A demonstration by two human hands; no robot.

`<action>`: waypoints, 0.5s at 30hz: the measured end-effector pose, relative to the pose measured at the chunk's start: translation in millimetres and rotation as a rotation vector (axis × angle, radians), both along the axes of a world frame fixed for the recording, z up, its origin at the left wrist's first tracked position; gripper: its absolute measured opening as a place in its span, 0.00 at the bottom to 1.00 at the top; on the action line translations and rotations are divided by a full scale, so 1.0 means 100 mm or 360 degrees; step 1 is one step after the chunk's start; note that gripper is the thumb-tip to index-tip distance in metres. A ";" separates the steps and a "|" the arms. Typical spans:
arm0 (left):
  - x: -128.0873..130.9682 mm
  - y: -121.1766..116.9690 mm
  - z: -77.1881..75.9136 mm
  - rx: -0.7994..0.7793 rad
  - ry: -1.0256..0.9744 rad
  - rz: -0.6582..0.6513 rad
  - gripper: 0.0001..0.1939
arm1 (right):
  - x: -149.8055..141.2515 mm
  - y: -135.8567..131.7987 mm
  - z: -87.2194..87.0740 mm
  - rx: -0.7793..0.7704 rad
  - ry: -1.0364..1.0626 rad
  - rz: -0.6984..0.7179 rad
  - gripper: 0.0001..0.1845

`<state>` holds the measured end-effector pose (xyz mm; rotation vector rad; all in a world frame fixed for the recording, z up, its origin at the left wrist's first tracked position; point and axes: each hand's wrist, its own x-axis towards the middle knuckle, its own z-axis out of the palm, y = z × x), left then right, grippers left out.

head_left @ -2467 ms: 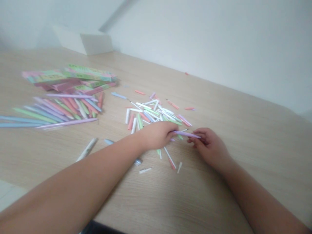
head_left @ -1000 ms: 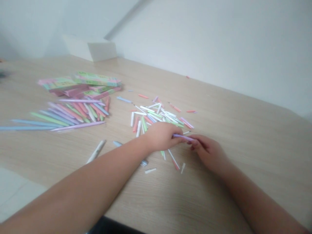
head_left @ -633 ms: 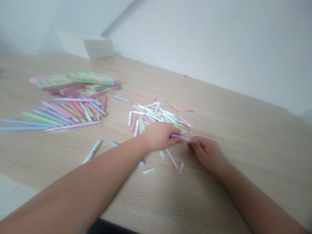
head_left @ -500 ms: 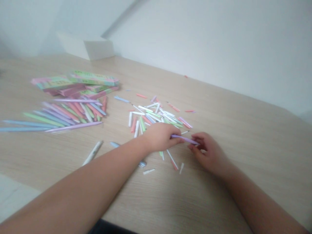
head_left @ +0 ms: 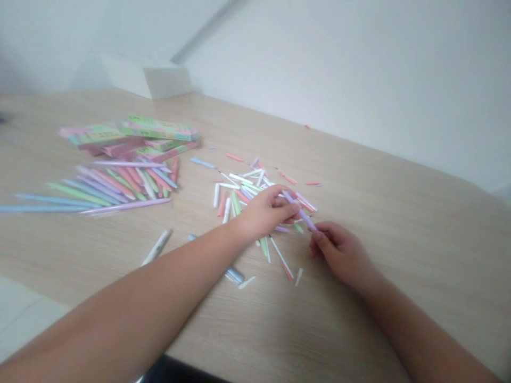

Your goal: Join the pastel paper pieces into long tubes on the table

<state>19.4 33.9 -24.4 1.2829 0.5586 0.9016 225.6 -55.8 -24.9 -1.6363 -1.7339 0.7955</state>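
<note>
Between my two hands is a slim purple pen barrel (head_left: 302, 213), tilted down to the right. My left hand (head_left: 271, 209) pinches its upper end with thumb and fingers. At the lower end my right hand (head_left: 339, 250) grips it between thumb and forefinger. Under and behind my left hand spreads a loose heap of pen parts (head_left: 235, 205) in white, green, pink and purple, partly hidden by that hand. A thin refill with a red end (head_left: 284, 261) and a small white piece (head_left: 299, 276) lie just in front.
To the left, many pastel pens (head_left: 120, 183) lie in a pile, with printed pen boxes (head_left: 155, 128) behind them. A white pen (head_left: 156, 247) and a blue-grey piece (head_left: 235, 274) lie beside my left forearm. A white box (head_left: 167, 82) stands against the wall.
The purple barrel has turned to a steeper slant. My left hand has lifted slightly and its fingers have shifted; my right hand has closed on the barrel's lower end.
</note>
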 end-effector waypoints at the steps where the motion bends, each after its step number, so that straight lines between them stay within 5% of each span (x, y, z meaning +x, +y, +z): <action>1: 0.01 -0.01 0.01 -0.0041 -0.0051 0.0004 0.14 | -0.05 -0.01 0.00 -0.0102 0.0119 0.0042 0.17; 6: 0.07 -0.09 0.03 -0.0043 -0.0057 0.0185 0.33 | -0.31 -0.08 0.02 -0.0395 0.0483 0.0111 0.22; 15: 0.07 0.01 -0.05 0.0014 -0.0016 0.0182 0.24 | -0.39 -0.12 -0.01 -0.0364 0.0542 0.0081 0.21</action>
